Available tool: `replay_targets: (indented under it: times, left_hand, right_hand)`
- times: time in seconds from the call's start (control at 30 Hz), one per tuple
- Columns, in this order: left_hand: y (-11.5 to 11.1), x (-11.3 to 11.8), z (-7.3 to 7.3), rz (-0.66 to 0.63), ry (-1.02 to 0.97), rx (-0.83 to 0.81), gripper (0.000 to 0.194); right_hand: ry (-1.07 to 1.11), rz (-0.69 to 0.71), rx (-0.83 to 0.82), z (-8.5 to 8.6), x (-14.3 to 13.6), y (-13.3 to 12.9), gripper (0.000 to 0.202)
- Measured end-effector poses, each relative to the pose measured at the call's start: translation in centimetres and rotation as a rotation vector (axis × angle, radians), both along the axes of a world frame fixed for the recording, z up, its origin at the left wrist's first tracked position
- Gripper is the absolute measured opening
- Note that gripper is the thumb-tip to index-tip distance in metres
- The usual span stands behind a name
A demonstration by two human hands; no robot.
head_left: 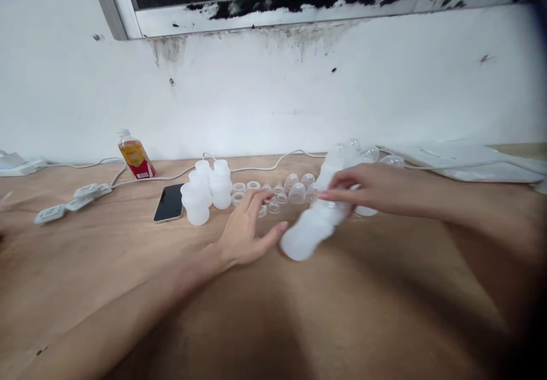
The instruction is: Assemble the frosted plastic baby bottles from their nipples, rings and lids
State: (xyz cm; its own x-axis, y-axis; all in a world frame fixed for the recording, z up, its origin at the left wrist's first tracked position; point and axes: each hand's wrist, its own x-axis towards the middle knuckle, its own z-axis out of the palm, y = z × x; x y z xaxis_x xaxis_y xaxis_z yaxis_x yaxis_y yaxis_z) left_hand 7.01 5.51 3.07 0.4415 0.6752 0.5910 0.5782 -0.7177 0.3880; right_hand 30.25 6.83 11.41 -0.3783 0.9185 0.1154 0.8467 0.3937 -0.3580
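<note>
My right hand [348, 189] grips a frosted white baby bottle [304, 235] near its top. The bottle is tilted, its base toward the lower left, and slightly blurred. My left hand [248, 229] is open, fingers apart, just left of that bottle and holding nothing. Beyond its fingertips lie several clear bottle nipples [280, 193], white collar rings [238, 199] and clear dome caps [297, 193]. Behind my right hand stand more white bottles with clear caps [329, 169], partly hidden by the hand. Several uncapped frosted bottles [197, 209] stand in a group at left.
A phone [168, 203] lies beside the uncapped bottles. A drink bottle [135, 156] stands near the wall. White cables [277, 165] run along the back of the wooden table [256, 323]. Adapters [79, 202] lie at left and white plastic sheeting [453, 160] at back right.
</note>
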Motion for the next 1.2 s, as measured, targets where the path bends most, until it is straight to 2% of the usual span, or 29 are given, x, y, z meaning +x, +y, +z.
replay_targets:
  times: [0.07,0.17,0.2,0.27,0.37,0.47,0.73,0.87,1.03,1.1,1.2]
  left_hand:
    - [-0.7,0.4,0.6,0.015,0.080,-0.031,0.049]
    - [-0.5,0.6,0.2,0.094,0.297,-0.062,0.042]
    - [-0.3,0.5,-0.1,0.107,0.370,-0.057,0.038]
    - [0.4,0.2,-0.7,0.092,0.498,-0.024,0.033]
    - [1.1,-0.4,-0.9,-0.002,0.630,0.025,0.034]
    - [1.3,-0.8,-0.4,-0.054,0.662,-0.017,0.042]
    - [1.1,-0.4,0.7,-0.003,0.556,-0.238,0.066]
    - [1.0,-0.1,1.7,-0.009,0.398,-0.384,0.062]
    - [0.3,-0.2,4.2,-0.169,0.200,-0.522,0.049]
    - [0.2,-0.9,5.0,-0.215,0.145,-0.611,0.043]
    - [0.8,-2.7,5.2,-0.225,0.073,-0.899,0.040]
  right_hand:
    - [0.091,-0.026,-0.241,-1.4,-3.7,-0.3,0.036]
    - [0.196,0.007,-0.488,-4.3,-6.7,0.2,0.044]
    - [0.187,0.044,-0.509,-5.3,-7.0,0.5,0.046]
    - [0.163,0.149,-0.441,-6.9,-7.1,0.9,0.047]
    - [0.114,0.288,-0.351,-7.8,-6.8,1.2,0.041]
    - [0.068,0.350,-0.349,-7.3,-6.5,1.1,0.039]
    - [-0.065,0.512,-0.268,-4.4,-5.8,0.5,0.033]
    - [-0.121,0.519,-0.170,-3.0,-5.3,-0.1,0.034]
    - [-0.098,0.513,-0.058,-0.8,-4.8,-1.3,0.038]
    - [-0.089,0.461,0.047,0.3,-3.6,-1.3,0.040]
    - [-0.046,0.226,0.367,1.9,-0.5,-0.6,0.045]
